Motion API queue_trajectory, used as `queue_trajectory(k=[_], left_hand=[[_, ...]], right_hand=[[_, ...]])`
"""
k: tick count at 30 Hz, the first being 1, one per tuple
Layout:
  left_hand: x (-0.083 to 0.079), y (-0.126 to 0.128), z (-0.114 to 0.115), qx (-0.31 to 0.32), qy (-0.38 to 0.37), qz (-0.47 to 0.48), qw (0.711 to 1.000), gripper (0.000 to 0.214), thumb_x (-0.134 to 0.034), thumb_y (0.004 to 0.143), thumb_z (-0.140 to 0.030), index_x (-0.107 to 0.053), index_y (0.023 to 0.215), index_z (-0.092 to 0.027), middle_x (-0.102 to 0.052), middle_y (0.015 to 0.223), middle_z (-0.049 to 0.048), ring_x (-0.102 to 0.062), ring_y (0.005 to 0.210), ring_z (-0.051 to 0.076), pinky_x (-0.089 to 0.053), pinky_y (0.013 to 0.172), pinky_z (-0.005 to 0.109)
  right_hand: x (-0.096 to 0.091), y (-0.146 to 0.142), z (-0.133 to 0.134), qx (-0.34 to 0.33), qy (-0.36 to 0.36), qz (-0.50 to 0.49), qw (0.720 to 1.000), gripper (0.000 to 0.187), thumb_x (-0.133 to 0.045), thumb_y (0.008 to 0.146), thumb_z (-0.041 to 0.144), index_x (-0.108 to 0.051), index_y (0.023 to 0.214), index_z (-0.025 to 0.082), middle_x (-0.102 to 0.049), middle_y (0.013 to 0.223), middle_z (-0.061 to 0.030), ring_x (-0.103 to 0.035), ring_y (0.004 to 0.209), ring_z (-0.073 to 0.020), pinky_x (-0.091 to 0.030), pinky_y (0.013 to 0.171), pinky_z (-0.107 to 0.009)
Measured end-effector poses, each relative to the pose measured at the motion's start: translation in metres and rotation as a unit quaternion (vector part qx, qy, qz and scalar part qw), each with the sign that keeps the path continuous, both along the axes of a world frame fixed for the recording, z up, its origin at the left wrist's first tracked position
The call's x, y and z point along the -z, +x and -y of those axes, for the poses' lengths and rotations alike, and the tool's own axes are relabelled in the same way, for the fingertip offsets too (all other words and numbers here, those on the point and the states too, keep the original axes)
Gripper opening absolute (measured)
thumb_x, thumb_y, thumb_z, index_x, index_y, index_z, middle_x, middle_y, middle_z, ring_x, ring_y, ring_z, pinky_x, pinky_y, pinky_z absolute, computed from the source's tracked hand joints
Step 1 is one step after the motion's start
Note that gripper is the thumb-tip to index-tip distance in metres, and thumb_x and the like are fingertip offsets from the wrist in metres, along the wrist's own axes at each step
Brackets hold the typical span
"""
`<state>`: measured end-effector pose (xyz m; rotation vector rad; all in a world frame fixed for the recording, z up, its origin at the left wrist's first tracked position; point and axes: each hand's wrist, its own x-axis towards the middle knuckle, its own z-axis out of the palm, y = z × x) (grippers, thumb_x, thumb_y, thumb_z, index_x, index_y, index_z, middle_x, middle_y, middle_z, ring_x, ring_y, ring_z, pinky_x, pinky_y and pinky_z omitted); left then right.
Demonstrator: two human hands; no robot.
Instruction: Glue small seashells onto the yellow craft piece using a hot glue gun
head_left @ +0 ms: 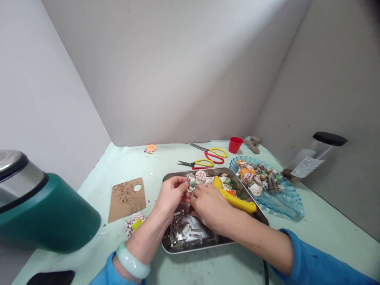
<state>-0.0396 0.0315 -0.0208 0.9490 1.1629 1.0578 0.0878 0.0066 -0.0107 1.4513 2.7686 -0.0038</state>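
Over a shallow metal tray (213,238), my left hand (170,195) pinches with thumb and forefinger at the far left part of the tray. What it holds is too small and covered to name. Close against it, my right hand (209,204) has its fingers curled, and any item in them is hidden. Whitish shells (201,175) lie just beyond the fingertips. Below the hands, several silver metal clips (180,230) are heaped in the tray. A yellow tool (238,202), shaped like a glue gun, rests across the tray's right side beside my right hand.
Two pairs of scissors (197,163) and a red cup (236,144) stand behind the tray. At right are a blue dish (293,201) of shells and a tilted clear jar (312,157). Leftward lie a brown card (125,196), a shell cluster (134,224), a green container (55,213) and a phone-like black slab (47,284).
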Motion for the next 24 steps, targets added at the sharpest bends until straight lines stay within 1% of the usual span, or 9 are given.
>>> queue_trajectory(k=[3,7,8,9,12,14,18,21,24], left_hand=[[0.001,-0.001,-0.001,0.005,0.001,-0.001,1.0,0.013,-0.064,0.071,-0.017,-0.058,0.081,-0.01,-0.054,0.048,-0.0028,-0.048,0.042,0.007,-0.044,0.043,0.019],[0.001,0.0,-0.001,0.015,0.004,0.005,1.0,0.014,-0.065,0.072,-0.02,-0.057,0.079,-0.011,-0.053,0.047,-0.0032,-0.047,0.042,0.007,-0.043,0.042,0.018],[0.001,0.0,-0.001,0.019,0.005,0.01,1.0,0.014,-0.065,0.072,-0.021,-0.056,0.078,-0.011,-0.053,0.048,-0.0032,-0.047,0.042,0.007,-0.042,0.043,0.018],[0.001,0.0,0.0,0.025,0.004,0.016,1.0,0.014,-0.065,0.072,-0.021,-0.056,0.077,-0.012,-0.054,0.048,-0.0031,-0.048,0.042,0.007,-0.042,0.043,0.018],[0.0,0.0,0.002,0.052,-0.006,0.04,0.998,0.017,-0.066,0.072,-0.024,-0.054,0.077,-0.013,-0.055,0.048,-0.0025,-0.048,0.041,0.008,-0.044,0.044,0.019],[-0.001,0.0,0.004,0.07,-0.016,0.062,0.995,0.019,-0.067,0.071,-0.026,-0.054,0.078,-0.013,-0.054,0.048,-0.0026,-0.049,0.041,0.008,-0.045,0.046,0.021],[-0.001,0.0,0.005,0.088,-0.032,0.103,0.99,0.023,-0.07,0.068,-0.024,-0.053,0.079,-0.014,-0.053,0.05,-0.0031,-0.048,0.043,0.007,-0.046,0.047,0.021],[0.002,-0.002,0.003,0.092,-0.041,0.123,0.987,0.022,-0.071,0.068,-0.022,-0.053,0.078,-0.014,-0.053,0.052,-0.0027,-0.048,0.044,0.006,-0.045,0.046,0.02],[0.004,-0.003,0.001,0.099,-0.049,0.14,0.984,0.021,-0.071,0.069,-0.022,-0.053,0.076,-0.014,-0.052,0.055,-0.0026,-0.048,0.046,0.007,-0.046,0.047,0.02]], right_hand=[[0.001,0.002,0.002,-0.01,-0.001,-0.001,1.0,0.016,-0.052,0.086,0.018,-0.067,0.092,0.015,-0.067,0.091,-0.0093,-0.054,0.096,-0.025,-0.038,0.083,-0.039],[-0.014,0.018,0.009,-0.034,0.006,-0.016,0.999,0.016,-0.054,0.086,0.025,-0.064,0.099,0.021,-0.065,0.099,-0.0053,-0.052,0.098,-0.0227,-0.038,0.085,-0.037],[-0.019,0.025,0.011,-0.019,0.022,-0.023,0.999,0.018,-0.052,0.087,0.027,-0.062,0.101,0.021,-0.064,0.101,-0.0063,-0.051,0.1,-0.0239,-0.037,0.086,-0.039],[-0.023,0.034,0.013,0.024,0.047,-0.025,0.998,0.015,-0.054,0.087,0.028,-0.063,0.095,0.021,-0.064,0.098,-0.0062,-0.051,0.099,-0.0248,-0.037,0.084,-0.04],[-0.028,0.059,0.021,0.145,0.067,0.017,0.987,0.015,-0.06,0.082,0.032,-0.063,0.089,0.019,-0.063,0.093,-0.0086,-0.054,0.093,-0.0275,-0.041,0.076,-0.039],[-0.023,0.072,0.026,0.179,0.049,0.034,0.982,0.021,-0.06,0.081,0.036,-0.062,0.095,0.02,-0.064,0.091,-0.0084,-0.056,0.09,-0.0284,-0.043,0.075,-0.04],[-0.006,0.083,0.032,0.185,0.022,0.037,0.982,0.022,-0.053,0.085,0.029,-0.059,0.104,0.021,-0.066,0.09,-0.0081,-0.062,0.084,-0.0268,-0.046,0.071,-0.038],[0.0,0.095,0.031,0.185,0.046,-0.017,0.982,0.027,-0.043,0.09,0.033,-0.059,0.107,0.02,-0.067,0.093,-0.0102,-0.063,0.084,-0.0275,-0.048,0.072,-0.04],[-0.002,0.113,0.028,0.178,0.074,-0.177,0.965,0.033,-0.038,0.091,0.035,-0.053,0.117,0.022,-0.063,0.113,-0.0109,-0.061,0.095,-0.0257,-0.048,0.078,-0.037]])
